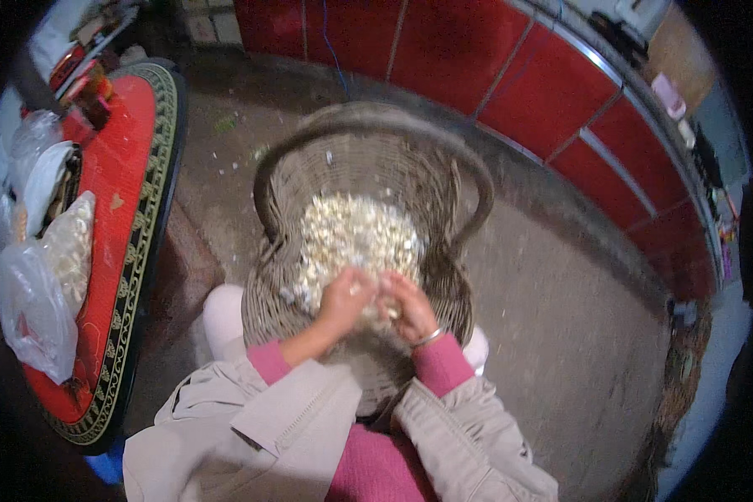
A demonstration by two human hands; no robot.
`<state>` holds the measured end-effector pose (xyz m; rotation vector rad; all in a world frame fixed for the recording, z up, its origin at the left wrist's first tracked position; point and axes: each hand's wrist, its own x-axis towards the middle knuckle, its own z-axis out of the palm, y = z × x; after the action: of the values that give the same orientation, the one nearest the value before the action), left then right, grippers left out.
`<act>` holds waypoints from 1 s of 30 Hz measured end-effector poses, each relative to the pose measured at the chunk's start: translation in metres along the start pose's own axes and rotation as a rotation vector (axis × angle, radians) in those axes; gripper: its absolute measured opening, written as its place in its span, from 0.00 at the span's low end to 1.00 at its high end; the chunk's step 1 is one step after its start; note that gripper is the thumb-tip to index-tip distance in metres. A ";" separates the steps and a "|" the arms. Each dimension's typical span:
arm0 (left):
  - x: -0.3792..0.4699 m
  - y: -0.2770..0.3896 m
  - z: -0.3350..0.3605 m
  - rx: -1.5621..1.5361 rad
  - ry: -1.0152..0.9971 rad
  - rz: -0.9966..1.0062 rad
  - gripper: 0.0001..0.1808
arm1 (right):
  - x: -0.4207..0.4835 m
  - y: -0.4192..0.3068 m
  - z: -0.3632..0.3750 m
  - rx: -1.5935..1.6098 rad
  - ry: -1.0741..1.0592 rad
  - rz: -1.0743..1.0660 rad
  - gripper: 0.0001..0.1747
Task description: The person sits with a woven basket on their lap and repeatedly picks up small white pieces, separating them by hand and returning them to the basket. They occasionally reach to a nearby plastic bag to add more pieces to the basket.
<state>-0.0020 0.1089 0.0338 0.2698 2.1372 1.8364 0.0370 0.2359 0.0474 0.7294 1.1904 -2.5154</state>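
A large woven wicker basket point(282, 251) with a tall arched handle stands on the floor between my knees. Inside it lies a heap of small whitish-yellow pieces point(361, 232), too blurred to name. My left hand point(349, 298) and my right hand point(408, 307) are held close together over the near edge of the heap, fingers curled. Pale pieces show at the fingers of both hands; how firmly they are held is blurred. A bracelet point(428, 337) circles my right wrist.
At left stands a red table point(125, 125) with a patterned border, bearing a clear plastic bag point(37, 307) and a bag of pale pieces point(72, 245). Red-fronted cabinets point(439, 56) curve across the back and right. White scraps lie on the floor point(226, 163) behind the basket.
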 end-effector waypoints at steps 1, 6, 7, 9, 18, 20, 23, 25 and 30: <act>0.000 -0.002 0.002 0.041 -0.024 0.049 0.06 | 0.000 0.000 -0.001 -0.059 0.031 -0.007 0.09; 0.003 -0.013 0.007 0.031 -0.045 0.075 0.03 | 0.004 0.007 -0.009 0.098 0.058 -0.084 0.04; 0.002 -0.015 0.006 -0.018 -0.073 0.025 0.03 | 0.004 0.009 -0.010 0.159 0.072 -0.082 0.04; 0.004 -0.019 0.002 -0.028 -0.038 -0.003 0.07 | 0.004 0.009 -0.014 0.243 0.147 -0.081 0.04; 0.007 -0.022 -0.004 -0.388 -0.063 -0.280 0.14 | 0.003 0.014 -0.023 0.502 -0.093 -0.077 0.07; 0.007 -0.020 -0.005 -0.493 -0.060 -0.377 0.14 | 0.004 0.014 -0.025 0.494 -0.060 -0.077 0.07; 0.007 -0.016 -0.007 -0.572 -0.049 -0.448 0.14 | 0.004 0.014 -0.025 0.480 -0.046 -0.107 0.07; 0.007 -0.013 -0.009 -0.664 -0.057 -0.499 0.15 | 0.004 0.013 -0.025 0.468 -0.053 -0.126 0.07; 0.007 -0.009 -0.012 -0.761 -0.082 -0.516 0.19 | 0.004 0.013 -0.025 0.413 -0.050 -0.170 0.08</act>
<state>-0.0125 0.0986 0.0255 -0.3419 1.1586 2.0741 0.0472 0.2475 0.0231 0.6720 0.7483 -2.9463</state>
